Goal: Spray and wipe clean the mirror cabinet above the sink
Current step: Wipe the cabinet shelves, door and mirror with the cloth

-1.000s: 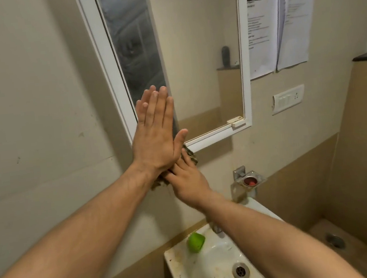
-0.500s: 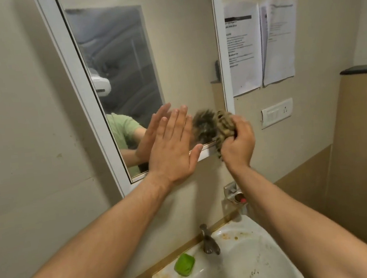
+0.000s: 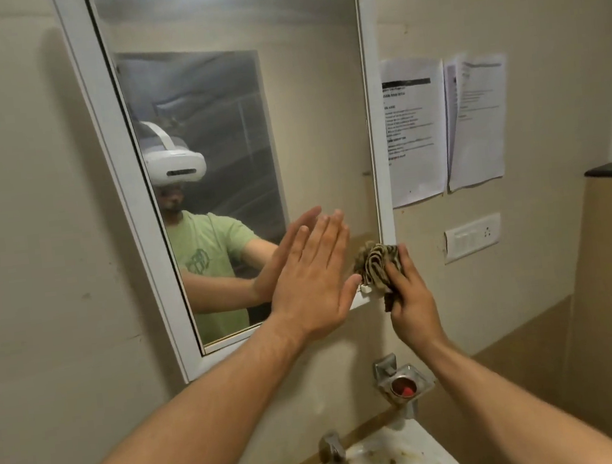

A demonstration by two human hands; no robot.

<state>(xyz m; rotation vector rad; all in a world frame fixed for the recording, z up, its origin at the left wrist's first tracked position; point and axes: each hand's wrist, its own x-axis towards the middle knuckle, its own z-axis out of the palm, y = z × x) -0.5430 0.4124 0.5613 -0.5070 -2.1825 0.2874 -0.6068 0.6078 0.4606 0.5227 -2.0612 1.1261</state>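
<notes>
Striped brown cloth (image 3: 378, 265) is bunched up in the right hand (image 3: 409, 298), fingers clamped around it, pressed right at the lower right corner of the mirror cabinet (image 3: 241, 132), on the white frame. Left hand (image 3: 311, 276) is flat and open, fingers together, palm against the glass just beside the cloth, thumb nearly reaching it. Below them, a metal soap holder (image 3: 403, 382) on the wall, the tap (image 3: 336, 461) and the stained white sink (image 3: 403, 456). Two paper notices (image 3: 440, 127) hang to the right of the cabinet, a switch plate (image 3: 473, 237) under them.
</notes>
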